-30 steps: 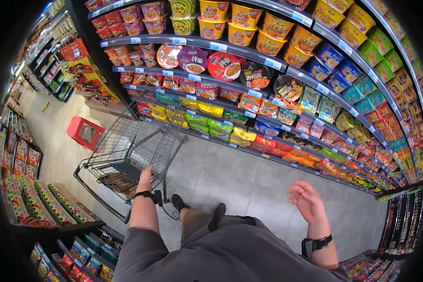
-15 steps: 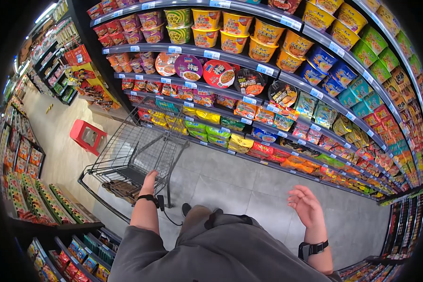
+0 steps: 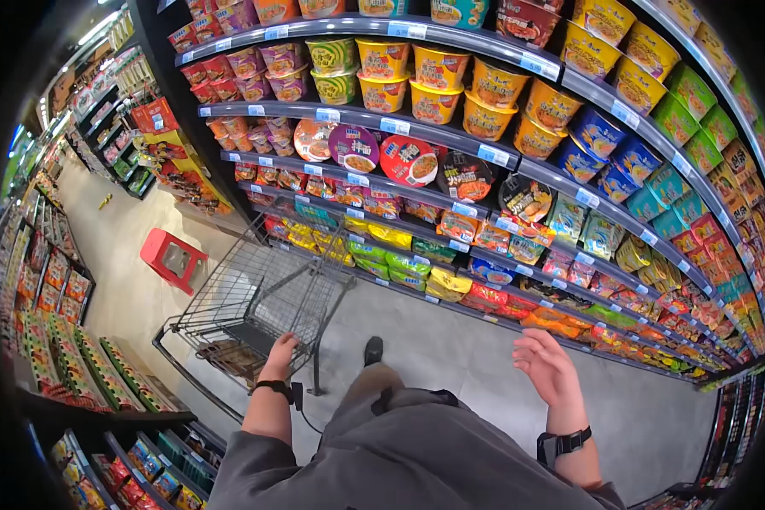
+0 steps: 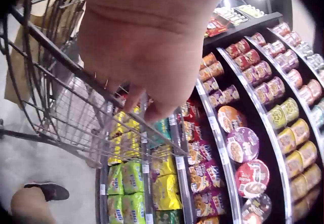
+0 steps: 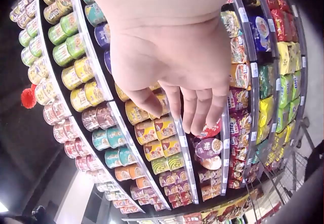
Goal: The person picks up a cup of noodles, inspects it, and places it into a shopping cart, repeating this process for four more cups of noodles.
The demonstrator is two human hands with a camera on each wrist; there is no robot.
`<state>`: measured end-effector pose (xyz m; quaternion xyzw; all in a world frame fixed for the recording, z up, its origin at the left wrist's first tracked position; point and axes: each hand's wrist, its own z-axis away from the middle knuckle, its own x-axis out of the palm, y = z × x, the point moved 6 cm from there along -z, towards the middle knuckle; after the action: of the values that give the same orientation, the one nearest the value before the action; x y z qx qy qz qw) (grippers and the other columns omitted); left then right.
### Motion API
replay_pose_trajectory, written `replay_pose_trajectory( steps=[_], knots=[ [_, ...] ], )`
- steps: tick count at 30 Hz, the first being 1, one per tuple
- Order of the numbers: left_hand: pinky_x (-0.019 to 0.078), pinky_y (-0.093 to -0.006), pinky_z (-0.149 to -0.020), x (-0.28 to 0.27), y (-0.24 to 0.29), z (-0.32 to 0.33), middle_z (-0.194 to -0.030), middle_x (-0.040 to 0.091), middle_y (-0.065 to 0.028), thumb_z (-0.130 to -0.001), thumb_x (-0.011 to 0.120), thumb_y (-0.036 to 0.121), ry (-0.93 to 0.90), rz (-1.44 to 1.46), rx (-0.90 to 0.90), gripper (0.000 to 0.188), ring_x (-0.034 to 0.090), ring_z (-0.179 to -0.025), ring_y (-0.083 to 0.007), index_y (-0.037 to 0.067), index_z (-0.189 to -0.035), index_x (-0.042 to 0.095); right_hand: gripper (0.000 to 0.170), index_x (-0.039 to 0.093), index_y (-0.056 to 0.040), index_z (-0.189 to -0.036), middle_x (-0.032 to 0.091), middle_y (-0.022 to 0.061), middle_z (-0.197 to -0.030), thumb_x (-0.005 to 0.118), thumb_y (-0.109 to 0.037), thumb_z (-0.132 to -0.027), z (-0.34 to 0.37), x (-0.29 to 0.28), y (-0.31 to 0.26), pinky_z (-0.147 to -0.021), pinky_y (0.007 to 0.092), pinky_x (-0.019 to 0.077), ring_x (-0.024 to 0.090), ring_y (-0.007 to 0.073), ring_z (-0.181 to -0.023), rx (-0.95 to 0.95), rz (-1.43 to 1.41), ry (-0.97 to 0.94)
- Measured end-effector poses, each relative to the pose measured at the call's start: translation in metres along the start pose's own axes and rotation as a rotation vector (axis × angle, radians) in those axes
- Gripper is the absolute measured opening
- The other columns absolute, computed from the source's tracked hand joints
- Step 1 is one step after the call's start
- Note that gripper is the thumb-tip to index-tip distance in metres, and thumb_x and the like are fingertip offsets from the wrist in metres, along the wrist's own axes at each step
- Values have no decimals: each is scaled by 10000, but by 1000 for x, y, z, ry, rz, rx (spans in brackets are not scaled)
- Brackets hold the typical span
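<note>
My left hand [image 3: 280, 357] is at the near side rail of a wire shopping cart [image 3: 259, 289]. In the left wrist view the fingers of that hand [image 4: 144, 57] curl over the cart's dark rail [image 4: 55, 51]. Raised in the air on the right, my right hand [image 3: 546, 365] holds nothing. Its fingers hang relaxed and slightly bent in the right wrist view, where the hand [image 5: 174, 62] appears in front of shelves of noodle cups [image 5: 147, 133].
Long shelves of noodle tubs [image 3: 433, 85] and bagged noodles [image 3: 391, 263] curve across the far side. A red stool [image 3: 174, 259] stands left of the cart, with a promotional display [image 3: 174, 161] beyond it. More shelves [image 3: 136, 467] are at the lower left.
The head view has shifted, so shelves, stool and cart appear lower and further right. One foot has stepped forward on the floor. My left hand stays at the cart; my right remains raised.
</note>
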<state>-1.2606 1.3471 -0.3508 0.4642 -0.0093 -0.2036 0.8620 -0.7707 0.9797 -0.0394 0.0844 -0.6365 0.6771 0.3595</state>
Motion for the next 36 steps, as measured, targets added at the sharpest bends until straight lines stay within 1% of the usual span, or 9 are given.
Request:
replay_pose_trajectory(
  steps=[1,5,10,15,16,25,30,35,36],
  knots=[
    [440,-377,-1054,0,8,-7,-1306,663,-156,-937,685,244,14,-60,45,573,602,-1201,-243,16,-1448,560,493,521,-1,-1419,644,180,-1347,603,-190,-971,-14,5,-3,-1007,432,489,629,308,-1210,5,26,-13],
    [500,-359,-954,4,65,-51,-1201,714,-147,-954,652,225,140,-280,278,478,659,-1086,-234,-14,-1367,615,513,529,-6,-1415,628,172,-1389,638,-218,-960,-88,35,-20,-1049,428,459,594,282,-1290,-4,120,-50],
    [450,-367,-1110,36,194,-87,-1376,644,-208,-983,605,122,54,-172,476,410,599,-1320,-283,-14,-1370,601,503,541,-22,-1412,542,169,-1501,646,-214,-959,-178,69,-25,-1125,445,404,499,281,-1408,-30,203,-117],
    [453,-379,-1105,75,340,-96,-1382,633,-195,-1002,611,92,-76,-137,619,420,592,-1319,-277,-14,-1406,564,573,476,-35,-1502,408,162,-1618,624,-185,-970,-268,114,-48,-1206,469,321,338,306,-1535,-101,265,-153],
    [453,-384,-1104,82,369,-95,-1377,633,-188,-1007,609,78,-122,-122,663,425,589,-1319,-274,-13,-1418,550,645,408,-24,-1555,367,158,-1645,609,-151,-956,-287,125,-56,-1241,476,269,285,311,-1563,-101,288,-175],
    [399,-397,-1165,129,581,-84,-1458,572,-176,-988,599,7,-295,-129,1022,497,538,-1378,-278,6,-1472,487,829,207,-25,-1647,198,158,-1725,562,-11,-899,-427,207,-104,-1294,465,129,148,303,-1610,-287,291,-259],
    [295,-430,-1235,164,645,-90,-1591,424,-201,-986,524,-39,-409,-81,1150,605,395,-1505,-307,-18,-1562,338,855,168,-26,-1656,140,135,-1741,532,50,-887,-468,223,-114,-1299,459,96,90,279,-1619,-375,350,-280],
    [272,-440,-1246,194,673,-107,-1610,373,-243,-976,564,-16,-396,15,1211,685,362,-1518,-328,-45,-1594,269,893,127,-25,-1661,88,134,-1749,525,97,-871,-490,232,-127,-1300,452,76,56,277,-1621,-420,368,-285],
    [265,-433,-1248,199,676,-109,-1613,372,-242,-971,566,-22,-417,76,1219,696,356,-1520,-327,-46,-1597,263,914,112,-15,-1660,82,151,-1747,558,39,-864,-495,231,-128,-1301,458,60,43,282,-1622,-425,357,-253]
  ],
)
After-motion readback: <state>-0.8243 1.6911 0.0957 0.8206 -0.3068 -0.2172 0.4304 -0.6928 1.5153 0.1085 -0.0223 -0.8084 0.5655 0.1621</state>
